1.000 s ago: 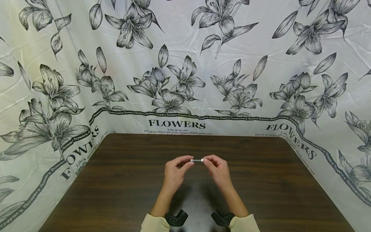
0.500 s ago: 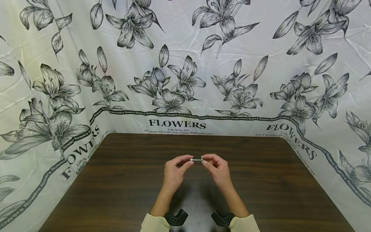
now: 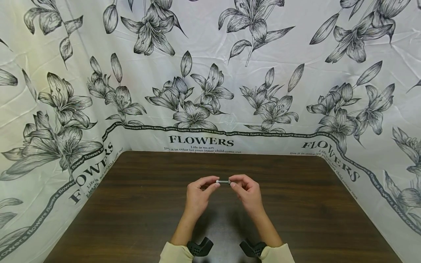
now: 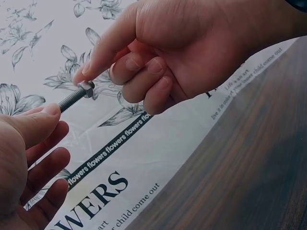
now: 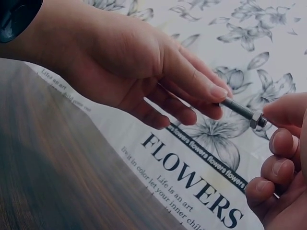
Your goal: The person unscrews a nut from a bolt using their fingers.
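A grey threaded metal bolt (image 3: 223,182) is held level above the table between the two hands. At its left end, the thumb and index finger of my left hand (image 3: 196,199) pinch it, covering that end. A hex nut (image 4: 88,89) sits on the bolt near its right end, with a short bit of thread beyond it in the right wrist view. My right hand (image 3: 250,195) has its thumb and index fingertip at the nut, one on either side in the head view. Its other fingers are curled in the left wrist view (image 4: 156,67).
Below the hands lies a dark brown wooden table (image 3: 148,212). White cloth (image 3: 263,142) printed with black lilies and "FLOWERS" surrounds its back and sides. Black wrist mounts (image 3: 200,248) sit at both cream sleeves (image 3: 277,254).
The right thumb and index finger have shifted slightly on the nut, parting a little more than a second ago. My left hand and the bolt stay nearly still.
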The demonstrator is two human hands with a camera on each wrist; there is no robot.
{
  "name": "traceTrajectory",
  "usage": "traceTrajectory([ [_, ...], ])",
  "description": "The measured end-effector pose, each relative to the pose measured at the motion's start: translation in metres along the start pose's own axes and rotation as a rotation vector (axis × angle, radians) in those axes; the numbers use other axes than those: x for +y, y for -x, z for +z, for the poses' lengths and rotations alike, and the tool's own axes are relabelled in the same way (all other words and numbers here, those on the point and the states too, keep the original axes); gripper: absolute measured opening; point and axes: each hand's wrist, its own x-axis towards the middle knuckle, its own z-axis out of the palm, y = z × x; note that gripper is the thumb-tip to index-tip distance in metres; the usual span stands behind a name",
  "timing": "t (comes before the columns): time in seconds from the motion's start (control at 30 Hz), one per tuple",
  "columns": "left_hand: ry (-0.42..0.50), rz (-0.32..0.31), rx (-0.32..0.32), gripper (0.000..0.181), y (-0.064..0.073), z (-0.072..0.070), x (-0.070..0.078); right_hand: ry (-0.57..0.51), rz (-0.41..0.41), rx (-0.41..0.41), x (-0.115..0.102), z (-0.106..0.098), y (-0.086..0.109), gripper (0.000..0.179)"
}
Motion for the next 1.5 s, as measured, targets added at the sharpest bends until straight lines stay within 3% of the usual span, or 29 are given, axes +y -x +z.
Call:
traceTrajectory([
  [0.1, 0.006, 0.023, -0.003, 0.017, 0.001, -0.001, -0.002, -0.003, 0.015, 0.012, 0.001, 0.001, 0.0, 0.012],
  [0.27, 0.007, 0.019, -0.011, 0.016, 0.002, -0.001, -0.003, 0.013, 0.123, 0.037, 0.001, 0.001, 0.001, 0.013],
  [0.47, -0.014, 0.022, -0.026, 0.016, 0.001, -0.001, -0.002, 0.059, 0.202, 0.033, -0.028, 0.006, 0.0, 0.018],
  [1.27, 0.02, -0.009, -0.036, 0.015, 0.0, 0.0, -0.001, 0.03, 0.151, -0.021, -0.029, 0.004, 0.002, 0.01],
  [1.5, 0.014, -0.016, -0.031, 0.016, 0.0, -0.001, -0.002, -0.017, 0.123, -0.035, -0.004, -0.001, 0.001, 0.014],
])
